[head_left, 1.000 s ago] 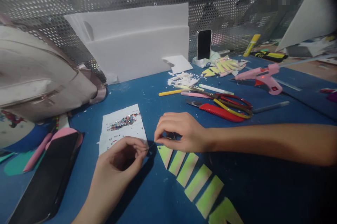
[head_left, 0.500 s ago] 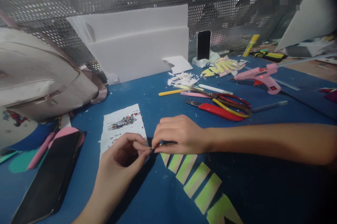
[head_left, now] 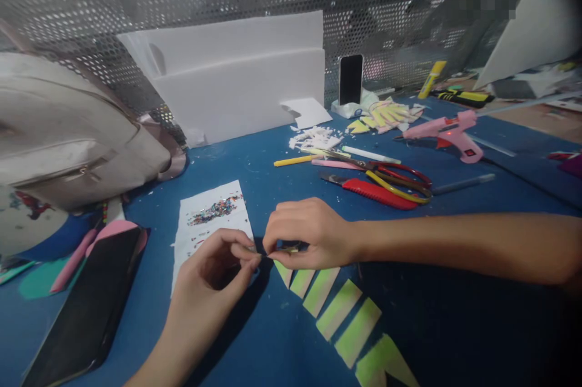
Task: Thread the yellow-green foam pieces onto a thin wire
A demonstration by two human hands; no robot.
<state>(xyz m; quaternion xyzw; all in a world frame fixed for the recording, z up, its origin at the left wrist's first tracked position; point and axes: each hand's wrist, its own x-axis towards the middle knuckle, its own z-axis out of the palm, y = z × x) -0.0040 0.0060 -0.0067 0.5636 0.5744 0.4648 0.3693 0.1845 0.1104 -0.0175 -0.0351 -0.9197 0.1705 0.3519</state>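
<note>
My left hand is pinched at thumb and forefinger, close to the fingertips of my right hand. Between the two pinches is something thin and tiny, too small to name. Just below my right hand runs a row of green-and-cream striped pieces, laid slantwise on the blue table; my right hand hides part of its upper end. Behind my left hand lies a creased white paper with a heap of multicoloured glitter bits on it, its lower part covered by the hand.
Scissors, a red cutter knife and markers lie beyond my right hand. A pink glue gun with a lit light stands farther right. A black phone and a pale backpack are at left; white boards lean behind.
My right hand's fingertips have shifted slightly, showing a bit more of a pale piece under the fingers. Both hands otherwise keep their pinch and place.
</note>
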